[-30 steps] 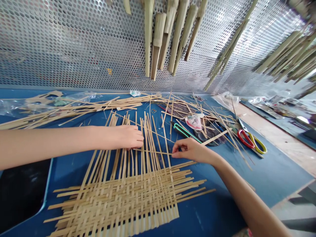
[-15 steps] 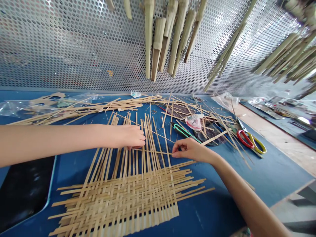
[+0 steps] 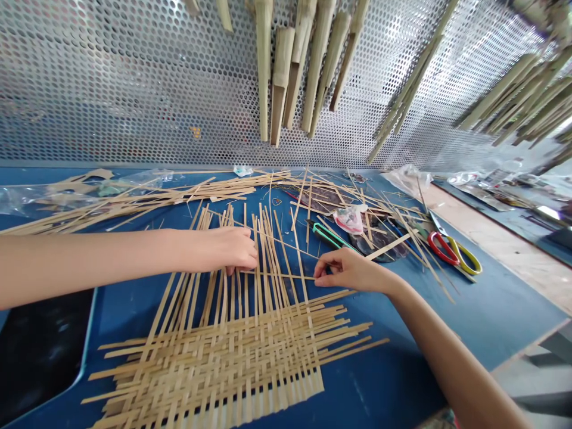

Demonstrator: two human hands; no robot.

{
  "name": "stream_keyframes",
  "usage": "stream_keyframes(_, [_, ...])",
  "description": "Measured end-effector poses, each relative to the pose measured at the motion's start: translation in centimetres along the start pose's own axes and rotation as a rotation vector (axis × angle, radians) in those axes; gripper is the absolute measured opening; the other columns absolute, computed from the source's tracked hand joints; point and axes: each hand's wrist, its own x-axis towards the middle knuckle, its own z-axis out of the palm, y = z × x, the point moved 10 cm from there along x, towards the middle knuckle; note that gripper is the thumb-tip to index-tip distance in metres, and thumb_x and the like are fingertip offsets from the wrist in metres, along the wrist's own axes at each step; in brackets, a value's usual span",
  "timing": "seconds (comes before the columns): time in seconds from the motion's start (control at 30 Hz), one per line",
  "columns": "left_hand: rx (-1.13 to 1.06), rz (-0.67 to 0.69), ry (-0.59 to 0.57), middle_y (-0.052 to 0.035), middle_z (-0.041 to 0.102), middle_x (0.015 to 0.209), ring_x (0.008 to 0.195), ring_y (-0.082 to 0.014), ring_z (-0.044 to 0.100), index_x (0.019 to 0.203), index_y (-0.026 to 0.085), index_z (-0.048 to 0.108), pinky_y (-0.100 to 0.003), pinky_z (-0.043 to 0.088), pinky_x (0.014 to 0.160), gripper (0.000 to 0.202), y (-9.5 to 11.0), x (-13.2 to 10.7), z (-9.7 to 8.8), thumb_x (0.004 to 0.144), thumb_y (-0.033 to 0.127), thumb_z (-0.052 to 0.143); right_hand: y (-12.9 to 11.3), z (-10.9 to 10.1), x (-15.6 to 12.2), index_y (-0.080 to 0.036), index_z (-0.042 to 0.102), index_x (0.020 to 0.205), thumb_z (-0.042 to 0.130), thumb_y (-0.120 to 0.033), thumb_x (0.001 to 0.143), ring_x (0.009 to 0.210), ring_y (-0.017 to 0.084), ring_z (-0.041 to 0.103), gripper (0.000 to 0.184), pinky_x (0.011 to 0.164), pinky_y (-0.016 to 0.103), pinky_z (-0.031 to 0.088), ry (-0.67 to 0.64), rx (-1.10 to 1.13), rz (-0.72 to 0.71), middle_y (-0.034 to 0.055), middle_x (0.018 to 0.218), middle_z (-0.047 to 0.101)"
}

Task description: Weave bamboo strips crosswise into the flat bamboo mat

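Note:
A partly woven bamboo mat (image 3: 214, 363) lies on the blue tabletop, its long loose strips fanning away from me. My left hand (image 3: 236, 249) is closed over the upright strips left of the middle, its fingertips bent down and partly hidden, at the left end of a thin crosswise bamboo strip (image 3: 281, 275). At that strip's right end, my right hand (image 3: 339, 269) pinches it between thumb and fingers. The strip crosses the upright ones above the woven part. Another thin strip (image 3: 286, 243) slants down toward my right hand.
Scissors (image 3: 451, 250) with red and yellow handles lie at right. A green-edged cutter (image 3: 330, 236) and a crumpled wrapper (image 3: 350, 219) sit behind my right hand. Loose bamboo strips (image 3: 187, 193) spread along the back. A dark tablet-like panel (image 3: 42, 351) is at left; bamboo pieces (image 3: 281, 77) hang on the perforated wall.
My left hand has shifted slightly left along the strips. My right hand keeps its pinch almost in place. The whole view has moved a little.

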Motion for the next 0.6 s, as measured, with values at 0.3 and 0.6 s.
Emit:
stream_keyframes(0.3, [0.120,-0.004,0.020,0.0036,0.070,0.075,0.076,-0.0153,0.059,0.066,0.021,0.055,-0.032,0.033,0.079,0.025,0.38,-0.11,-0.76,0.083,0.010,0.070,0.64,-0.21,-0.07,-0.014,0.074,0.083,0.076,-0.042,0.074,0.052,0.009,0.036,0.030,0.050,0.025,0.024,-0.017,0.044,0.015,-0.0068,0.053,0.044])
stream_keyframes(0.6, [0.224,-0.041,-0.033,0.0021,0.067,0.073,0.074,-0.0177,0.056,0.068,0.022,0.056,-0.035,0.032,0.075,0.022,0.52,-0.34,-0.67,0.082,0.010,0.067,0.86,0.01,0.00,-0.015,0.073,0.083,0.076,-0.043,0.074,0.051,0.009,0.033,0.029,0.050,0.025,0.023,-0.035,0.048,0.020,-0.0076,0.054,0.043])
